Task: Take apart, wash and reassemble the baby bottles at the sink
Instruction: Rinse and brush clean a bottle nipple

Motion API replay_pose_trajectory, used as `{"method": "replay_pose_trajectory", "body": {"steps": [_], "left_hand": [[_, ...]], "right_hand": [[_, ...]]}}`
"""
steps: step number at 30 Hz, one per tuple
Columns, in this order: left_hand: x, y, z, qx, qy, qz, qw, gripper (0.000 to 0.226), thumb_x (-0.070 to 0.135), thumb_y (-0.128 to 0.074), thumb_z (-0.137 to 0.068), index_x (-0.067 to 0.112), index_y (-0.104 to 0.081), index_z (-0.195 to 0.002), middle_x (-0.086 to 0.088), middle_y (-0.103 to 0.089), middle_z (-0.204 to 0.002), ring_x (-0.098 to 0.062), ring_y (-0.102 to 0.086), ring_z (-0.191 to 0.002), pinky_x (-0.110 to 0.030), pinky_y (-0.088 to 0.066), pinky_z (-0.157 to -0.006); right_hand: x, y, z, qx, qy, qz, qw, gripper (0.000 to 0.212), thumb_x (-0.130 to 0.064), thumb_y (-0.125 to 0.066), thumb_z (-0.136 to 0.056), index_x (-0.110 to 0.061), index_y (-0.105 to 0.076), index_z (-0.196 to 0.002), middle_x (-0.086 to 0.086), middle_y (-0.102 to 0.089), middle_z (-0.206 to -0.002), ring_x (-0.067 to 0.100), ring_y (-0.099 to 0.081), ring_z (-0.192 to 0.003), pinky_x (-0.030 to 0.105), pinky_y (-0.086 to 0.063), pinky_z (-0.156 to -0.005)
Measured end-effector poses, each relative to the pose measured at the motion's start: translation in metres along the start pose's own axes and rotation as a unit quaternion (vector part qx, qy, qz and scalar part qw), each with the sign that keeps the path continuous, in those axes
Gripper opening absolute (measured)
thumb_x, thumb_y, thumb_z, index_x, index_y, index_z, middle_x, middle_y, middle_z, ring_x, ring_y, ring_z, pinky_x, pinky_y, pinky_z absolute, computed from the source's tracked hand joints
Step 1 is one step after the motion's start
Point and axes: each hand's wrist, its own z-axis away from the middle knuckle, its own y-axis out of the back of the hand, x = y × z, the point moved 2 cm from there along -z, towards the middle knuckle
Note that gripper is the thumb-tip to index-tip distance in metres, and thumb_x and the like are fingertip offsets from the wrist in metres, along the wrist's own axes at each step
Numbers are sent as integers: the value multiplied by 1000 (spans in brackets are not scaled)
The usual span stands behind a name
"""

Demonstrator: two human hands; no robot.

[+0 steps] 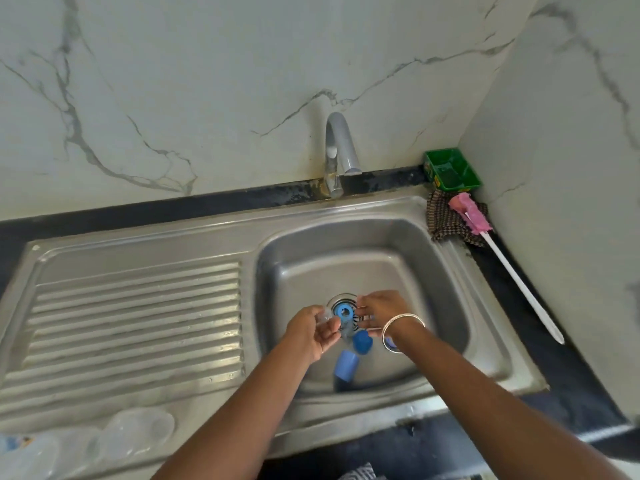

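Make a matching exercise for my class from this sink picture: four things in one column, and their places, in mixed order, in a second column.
Things
1. green tub
2. pink bottle brush
3. blue ring
4. clear bottles

Places
A. lying on the draining board, bottom left
B. between the two hands, over the drain
C. in the back corner, against the wall
D. on the counter right of the basin, head on a checked cloth

Pairs: 1-C, 2-D, 3-B, 4-A
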Motion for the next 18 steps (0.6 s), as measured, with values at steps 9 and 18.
{"method": "replay_pose_trajectory", "body": {"steps": [9, 18], "left_hand": [[-9, -4, 11, 1, -152, -136, 979, 13, 12, -62, -94, 8, -64, -81, -9, -68, -67, -17, -64, -63, -33, -57, -75], [-15, -49, 16, -42, -175, -157, 971, 6, 10, -68, -92, 5, -68, -95, -9, -71, -87, -13, -68, -74, -18, -53, -63]], "right_hand": [[7, 25, 32, 113, 128, 109, 979, 15, -23, -64, -85, -16, -72, -76, 10, -73, -78, 27, -71, -70, 32, -53, -57], [-50, 125, 24, 296, 259, 256, 883, 19, -25, -62, -88, -18, -74, -100, 9, -73, -97, 30, -67, -95, 33, -51, -84]]}}
